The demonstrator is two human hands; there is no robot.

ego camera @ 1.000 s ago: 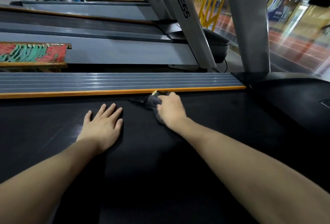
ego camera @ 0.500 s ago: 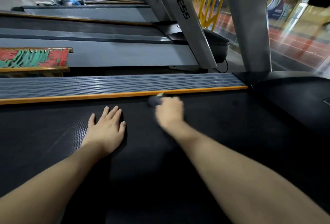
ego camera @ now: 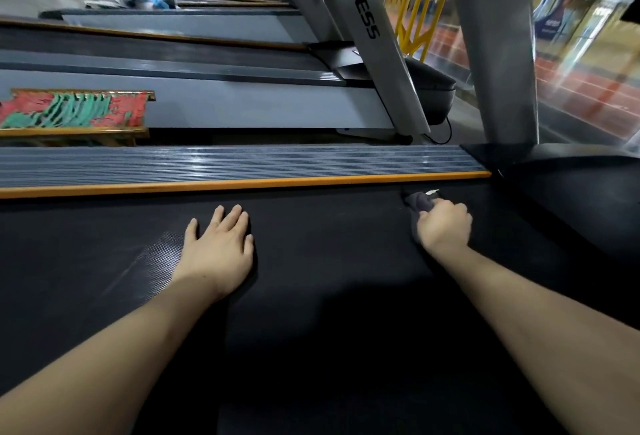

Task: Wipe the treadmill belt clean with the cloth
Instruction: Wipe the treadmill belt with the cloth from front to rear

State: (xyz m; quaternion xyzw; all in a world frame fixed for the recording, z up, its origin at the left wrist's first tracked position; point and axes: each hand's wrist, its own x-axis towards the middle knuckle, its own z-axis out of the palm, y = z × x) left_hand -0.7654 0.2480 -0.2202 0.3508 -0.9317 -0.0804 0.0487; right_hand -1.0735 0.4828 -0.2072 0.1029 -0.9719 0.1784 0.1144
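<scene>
A wide black textured rubber treadmill belt (ego camera: 329, 296) fills the lower part of the view, and both bare forearms are stretched forward over it. The left hand (ego camera: 216, 251) is laid flat on the belt, palm down, with the fingers extended and slightly spread; nothing is held in it. The right hand (ego camera: 443, 225) is curled closed around a small dark grey bunched cloth (ego camera: 420, 202), which is pressed onto the belt at its far edge, close to the front right corner. The cloth protrudes beyond the knuckles toward the rail, and a small pale tag or patch is seen on its upper fold. Just beyond the cloth, a thin orange edge strip (ego camera: 242, 184) runs along the belt, and directly behind that strip a ribbed grey metal side rail (ego camera: 225, 162) is seen. The two hands are set well apart on the belt, the left nearer the middle. A slanted silver upright post (ego camera: 367, 29) printed with dark lettering rises beyond the rail, and a second broad grey upright column (ego camera: 495, 46) stands at the front right corner. Further treadmills are seen in a row behind.
</scene>
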